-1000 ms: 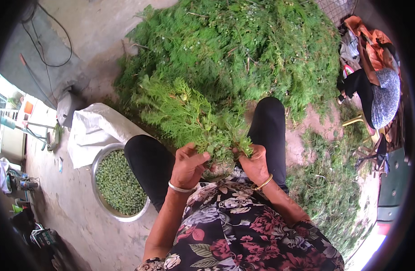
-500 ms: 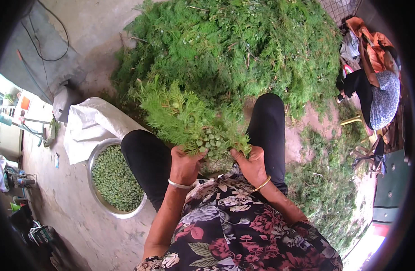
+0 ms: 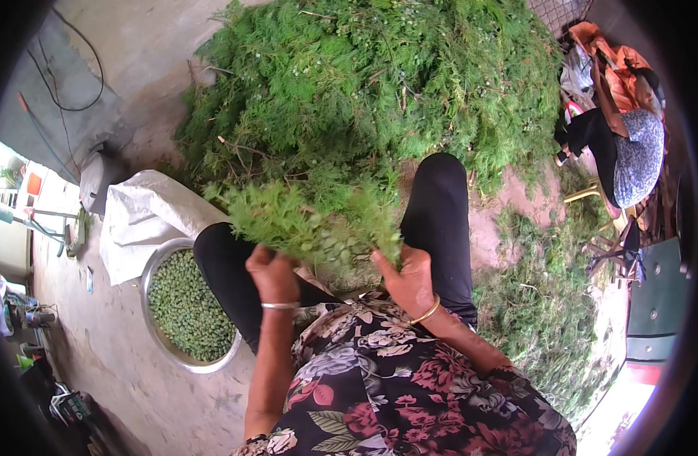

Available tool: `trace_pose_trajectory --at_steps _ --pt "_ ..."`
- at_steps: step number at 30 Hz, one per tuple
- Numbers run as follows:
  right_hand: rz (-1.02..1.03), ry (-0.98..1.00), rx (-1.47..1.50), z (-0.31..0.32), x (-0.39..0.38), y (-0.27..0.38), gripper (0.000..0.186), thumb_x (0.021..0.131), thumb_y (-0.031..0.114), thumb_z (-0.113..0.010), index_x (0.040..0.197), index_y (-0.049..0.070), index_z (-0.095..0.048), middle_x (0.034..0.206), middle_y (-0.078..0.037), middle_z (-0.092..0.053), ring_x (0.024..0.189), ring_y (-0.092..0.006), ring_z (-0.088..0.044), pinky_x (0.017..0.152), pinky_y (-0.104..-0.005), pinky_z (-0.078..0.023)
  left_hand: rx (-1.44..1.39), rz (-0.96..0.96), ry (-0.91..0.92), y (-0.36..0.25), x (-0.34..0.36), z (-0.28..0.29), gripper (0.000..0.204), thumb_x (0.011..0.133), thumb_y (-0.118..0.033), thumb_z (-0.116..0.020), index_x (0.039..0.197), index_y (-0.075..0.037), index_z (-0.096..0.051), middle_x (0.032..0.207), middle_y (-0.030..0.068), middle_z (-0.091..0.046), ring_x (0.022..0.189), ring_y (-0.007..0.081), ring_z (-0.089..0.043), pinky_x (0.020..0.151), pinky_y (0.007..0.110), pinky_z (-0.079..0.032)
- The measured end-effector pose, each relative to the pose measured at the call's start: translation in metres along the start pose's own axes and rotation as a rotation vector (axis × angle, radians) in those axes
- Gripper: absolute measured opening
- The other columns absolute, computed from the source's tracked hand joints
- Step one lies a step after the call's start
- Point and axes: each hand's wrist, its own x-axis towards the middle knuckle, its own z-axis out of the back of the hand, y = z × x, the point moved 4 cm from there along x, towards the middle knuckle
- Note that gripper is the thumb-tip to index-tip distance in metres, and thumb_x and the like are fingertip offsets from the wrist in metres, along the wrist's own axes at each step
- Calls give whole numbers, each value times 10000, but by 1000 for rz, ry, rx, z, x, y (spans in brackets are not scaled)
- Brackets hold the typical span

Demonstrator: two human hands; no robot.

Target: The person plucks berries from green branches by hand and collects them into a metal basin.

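Between my knees I hold up a leafy green conifer sprig (image 3: 288, 220) with clustered pale-green cones, slightly smeared by motion. My left hand (image 3: 274, 272) is closed on the left part of the sprig, its fingertips partly hidden. My right hand (image 3: 404, 275) grips the right part with the thumb against the foliage. Beside my left knee is a round metal basin (image 3: 150, 285) heaped with small green cones. A large pile of cut green branches (image 3: 372, 76) lies just beyond my hands.
A crumpled white sack (image 3: 132, 228) lies behind the basin. A co-worker (image 3: 634, 156) sits bent over at the right near orange sheeting (image 3: 634, 72). Loose foliage (image 3: 531, 327) covers the floor to my right. Cables (image 3: 75, 102) and assorted items line the left side.
Both hands and the sprig have shifted left, my left hand most, and the foliage sits lower and more level, hiding less of the pile behind it. The view has shifted slightly.
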Motion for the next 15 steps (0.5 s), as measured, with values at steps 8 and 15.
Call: trace_pose_trajectory --at_steps 8,15 --pt "254 9 -606 9 11 23 377 626 19 -622 1002 29 -651 703 -119 -527 653 -344 -566 576 -411 -456 -792 494 461 -48 -45 2 145 884 -141 -608 926 -3 -594 786 126 -618 553 110 -457 494 218 -390" --pt "438 135 -876 1 4 21 523 609 50 -662 1128 39 -601 794 -96 -552 667 -289 -587 597 -386 -488 289 -375 582 -88 -81 -57 321 704 -64 -756 986 40 -645 752 69 -644 592 100 -574 522 230 -449"
